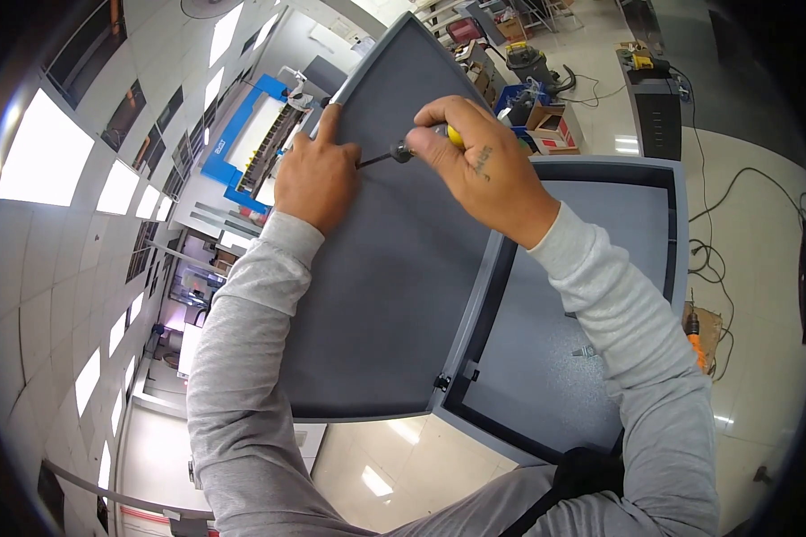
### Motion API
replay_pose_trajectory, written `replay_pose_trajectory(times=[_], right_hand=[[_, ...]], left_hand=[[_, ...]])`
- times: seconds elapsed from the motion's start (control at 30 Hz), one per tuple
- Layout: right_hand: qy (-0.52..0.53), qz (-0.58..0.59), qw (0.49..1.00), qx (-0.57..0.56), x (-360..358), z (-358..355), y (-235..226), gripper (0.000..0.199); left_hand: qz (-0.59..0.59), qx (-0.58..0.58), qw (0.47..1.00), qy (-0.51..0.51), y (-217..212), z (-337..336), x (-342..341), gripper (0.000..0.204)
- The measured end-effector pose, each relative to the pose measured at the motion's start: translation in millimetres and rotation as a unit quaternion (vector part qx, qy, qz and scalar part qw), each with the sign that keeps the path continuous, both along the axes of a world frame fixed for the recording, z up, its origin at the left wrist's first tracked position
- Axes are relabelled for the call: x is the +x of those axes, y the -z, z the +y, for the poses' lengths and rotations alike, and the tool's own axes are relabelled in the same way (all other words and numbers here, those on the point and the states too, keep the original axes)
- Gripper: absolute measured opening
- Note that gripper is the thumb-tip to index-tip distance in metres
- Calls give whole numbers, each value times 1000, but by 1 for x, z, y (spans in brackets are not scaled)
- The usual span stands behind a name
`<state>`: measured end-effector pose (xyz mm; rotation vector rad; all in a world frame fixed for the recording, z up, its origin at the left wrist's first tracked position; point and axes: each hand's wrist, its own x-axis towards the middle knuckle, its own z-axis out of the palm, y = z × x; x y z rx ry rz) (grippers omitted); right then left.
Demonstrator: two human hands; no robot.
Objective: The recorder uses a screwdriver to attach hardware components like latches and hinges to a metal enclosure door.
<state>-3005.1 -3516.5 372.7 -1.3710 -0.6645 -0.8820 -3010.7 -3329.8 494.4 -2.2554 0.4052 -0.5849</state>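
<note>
Both forearms, in grey sleeves, rise from the lower edge and converge toward the top centre. The left hand [316,179] lies back-up, knuckles bent, index finger stretched forward and pressing down. The right hand [479,161] is curled into a closed grip, back facing the camera, wrist bent inward toward the left hand.

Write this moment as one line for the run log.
right hand: grips screwdriver | left hand: on grey cabinet door, at tip | door: open | cabinet: grey

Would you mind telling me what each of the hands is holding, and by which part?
The right hand grips a screwdriver by its yellow handle. The left hand holds nothing, resting on the grey door panel beside the tip.
</note>
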Motion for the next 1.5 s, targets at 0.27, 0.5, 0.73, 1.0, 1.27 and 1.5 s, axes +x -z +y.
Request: replay_pose_trajectory(times=[0.27,0.5,0.73,1.0,1.27,1.5], right_hand=[[-12,17,1000,-3,1,-1,-1,19],[-5,-60,998,12,5,0,1,21],[-64,-52,997,14,7,-3,1,25],[-101,-19,995,7,6,-4,1,25],[-107,9,994,20,4,-6,0,33],[-47,56,997,16,9,0,3,30]], left_hand=[[5,9,1000,-14,-1,-1,0,11],[7,13,1000,-20,0,-3,0,12],[1,17,1000,-21,0,-3,1,12],[-2,37,999,1,0,-4,-2,11],[6,19,1000,-20,0,-3,1,13],[6,10,1000,-11,-1,-3,0,13]])
